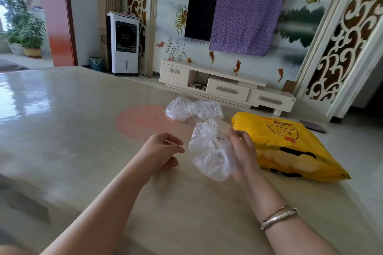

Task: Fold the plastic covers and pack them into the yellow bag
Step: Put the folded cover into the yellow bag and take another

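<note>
My right hand (241,151) holds a crumpled clear plastic cover (209,151) above the table, fingers curled round its right edge. Just left of the cover, my left hand (163,151) hovers with loosely curled fingers and holds nothing. Two more clear plastic covers (192,109) lie side by side farther back on the table. The yellow bag (290,147) lies flat on the table's right side, right behind my right hand, printed with a cartoon face and black shapes.
The beige glossy table (83,130) carries a pink round mark (141,120) left of the covers. Its right edge runs just past the bag. Beyond stand a white TV cabinet (228,87), a wall TV half draped in purple cloth, and an air cooler (124,43).
</note>
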